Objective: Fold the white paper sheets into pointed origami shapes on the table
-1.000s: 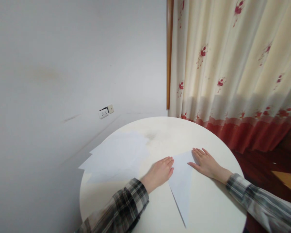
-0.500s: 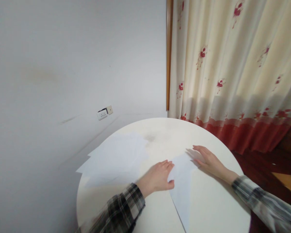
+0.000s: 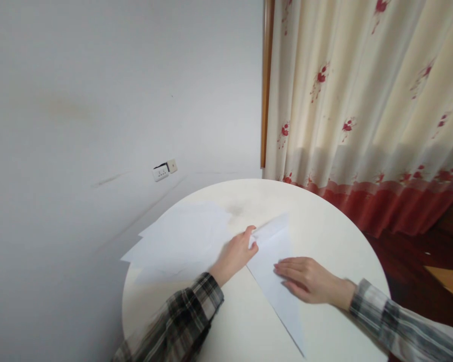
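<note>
A white sheet folded into a long triangle lies on the round white table, its point toward the near edge. My left hand pinches the paper's upper left corner, fingers curled on the edge. My right hand lies flat on the triangle's right side, fingers stretched out and pointing left, pressing it to the table. Both wrists wear plaid sleeves.
A loose pile of white sheets lies on the table's left part, overhanging the rim. Behind stand a pale wall with a socket and a cream curtain with red flowers. Dark red floor shows at the right.
The triangle has been turned and shifted left. My left hand moved up to its upper corner and closed on it. My right hand slid down and left, onto the paper's middle.
</note>
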Action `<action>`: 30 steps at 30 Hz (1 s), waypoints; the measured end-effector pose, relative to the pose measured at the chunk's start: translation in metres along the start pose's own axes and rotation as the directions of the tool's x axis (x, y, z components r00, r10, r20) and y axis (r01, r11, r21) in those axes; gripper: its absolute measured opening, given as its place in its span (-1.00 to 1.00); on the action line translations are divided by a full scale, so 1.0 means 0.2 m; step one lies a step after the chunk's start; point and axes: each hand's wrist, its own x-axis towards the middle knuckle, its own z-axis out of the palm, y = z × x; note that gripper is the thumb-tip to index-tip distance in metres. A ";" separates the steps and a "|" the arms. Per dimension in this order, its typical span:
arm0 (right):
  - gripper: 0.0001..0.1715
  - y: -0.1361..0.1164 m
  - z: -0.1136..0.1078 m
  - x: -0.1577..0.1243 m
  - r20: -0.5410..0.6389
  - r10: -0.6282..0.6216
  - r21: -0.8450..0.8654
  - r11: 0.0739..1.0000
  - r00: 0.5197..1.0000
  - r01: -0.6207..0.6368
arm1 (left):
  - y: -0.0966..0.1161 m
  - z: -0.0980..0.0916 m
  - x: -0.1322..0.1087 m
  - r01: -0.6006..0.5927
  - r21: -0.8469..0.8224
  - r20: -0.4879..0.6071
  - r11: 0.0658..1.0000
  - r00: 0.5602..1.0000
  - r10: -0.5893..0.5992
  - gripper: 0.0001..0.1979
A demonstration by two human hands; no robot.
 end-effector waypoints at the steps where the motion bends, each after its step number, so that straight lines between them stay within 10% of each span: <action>1: -0.62 0.00 0.00 0.00 0.012 0.016 0.020 1.000 1.000 -0.016 | -0.01 0.00 0.01 0.039 0.014 -0.026 0.999 0.999 -0.039 -0.56; 15: -0.67 0.02 0.01 0.01 0.017 0.143 0.106 0.984 0.990 -0.143 | -0.16 0.03 0.09 0.232 -0.242 -0.052 0.942 0.966 -0.252 -0.76; 30: -0.31 0.04 0.11 0.26 0.235 0.256 -0.221 0.953 0.938 -0.205 | -0.18 0.05 0.07 0.222 -0.460 -0.017 0.860 0.966 -0.259 -0.70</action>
